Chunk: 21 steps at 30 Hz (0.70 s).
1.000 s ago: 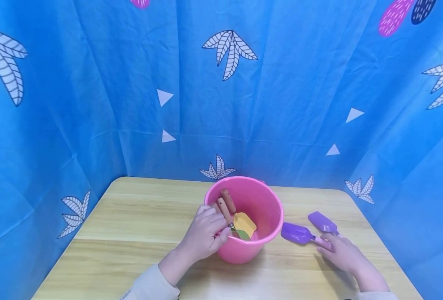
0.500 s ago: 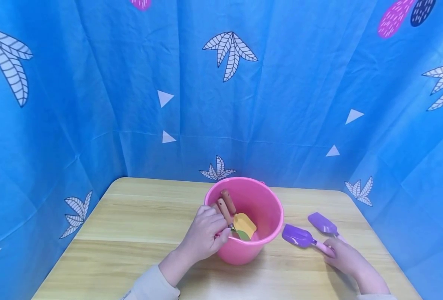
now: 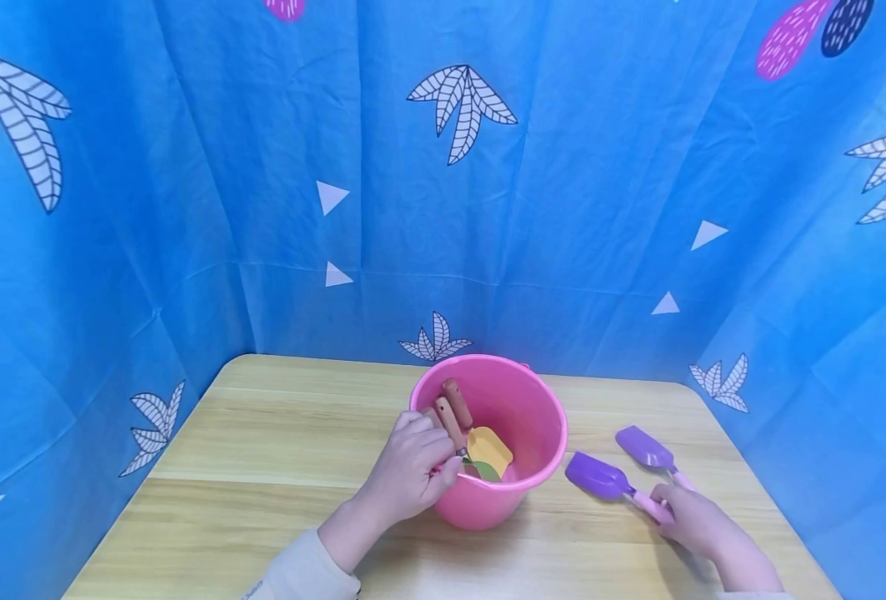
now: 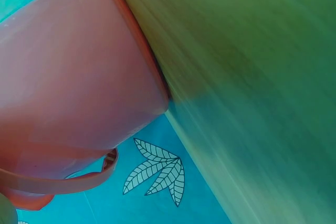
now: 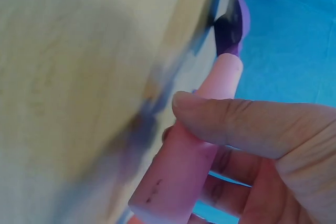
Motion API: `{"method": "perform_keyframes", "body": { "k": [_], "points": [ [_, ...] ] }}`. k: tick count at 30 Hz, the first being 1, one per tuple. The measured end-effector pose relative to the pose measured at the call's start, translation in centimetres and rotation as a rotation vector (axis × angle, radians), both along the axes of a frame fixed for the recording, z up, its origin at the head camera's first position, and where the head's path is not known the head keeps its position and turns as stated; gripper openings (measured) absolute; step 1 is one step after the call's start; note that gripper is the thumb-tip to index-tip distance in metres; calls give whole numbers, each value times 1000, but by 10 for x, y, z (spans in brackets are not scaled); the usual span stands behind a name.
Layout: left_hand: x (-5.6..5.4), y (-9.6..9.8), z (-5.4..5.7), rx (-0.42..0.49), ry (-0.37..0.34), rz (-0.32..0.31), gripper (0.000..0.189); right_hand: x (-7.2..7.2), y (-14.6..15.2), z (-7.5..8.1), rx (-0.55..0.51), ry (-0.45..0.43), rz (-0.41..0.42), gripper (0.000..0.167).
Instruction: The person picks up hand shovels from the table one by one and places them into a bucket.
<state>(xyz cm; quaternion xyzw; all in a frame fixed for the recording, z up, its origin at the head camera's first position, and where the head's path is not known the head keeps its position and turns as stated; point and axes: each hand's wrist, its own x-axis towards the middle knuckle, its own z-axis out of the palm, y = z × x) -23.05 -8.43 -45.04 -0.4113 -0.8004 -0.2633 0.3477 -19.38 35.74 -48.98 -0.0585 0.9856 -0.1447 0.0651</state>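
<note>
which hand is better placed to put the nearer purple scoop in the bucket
Probably the right: the right hand grips that scoop by its pink handle, with the scoop pointing toward the bucket. The left hand is occupied holding the bucket.

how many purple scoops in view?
2: one purple scoop held in the right hand, another purple scoop on the table just beyond. More could be hidden in the pink bucket.

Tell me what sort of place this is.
Probably a screened tabletop workspace: a pale wood-grain table, blue leaf-printed fabric curtains on three sides, and a round pink plastic bucket.
</note>
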Motion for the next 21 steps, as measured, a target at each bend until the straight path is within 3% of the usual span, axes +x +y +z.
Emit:
{"method": "perform_keyframes", "body": {
  "k": [7,14,21],
  "points": [
    [0,0,0,9,15,-4,35,5,-5,12,-9,-18,-12,26],
    [-1,0,0,15,31,-13,22,7,-13,26,-5,-13,-16,14],
    [1,0,0,9,17,-4,33,9,-19,46,28,8,12,27]
  ]
}}
